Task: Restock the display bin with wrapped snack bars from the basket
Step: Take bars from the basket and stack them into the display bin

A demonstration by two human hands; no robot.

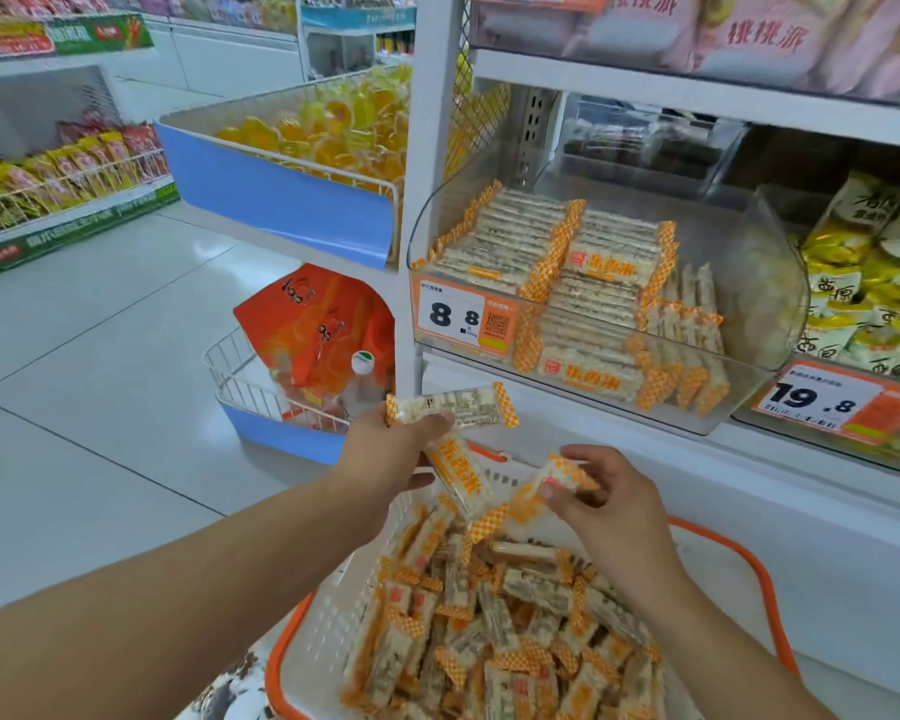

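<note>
A white basket with an orange rim [759, 579] sits low in front of me, heaped with several orange-and-white wrapped snack bars [494, 636]. My left hand [391, 454] grips two bars above the basket: one held crosswise [458, 407], one pointing down [463, 480]. My right hand [609, 501] pinches another bar [552, 483] just to the right of them. The clear display bin [749, 376] on the shelf above holds neat rows of the same bars [567, 262] on its left side; its right part has fewer bars.
A price tag reading 8.8 [463, 317] is on the bin's front. Yellow-green snack packs [863, 283] fill the bin to the right. On the left, a wire basket holds orange pouches [323, 335]; above it a blue-fronted bin holds yellow jellies [323, 132].
</note>
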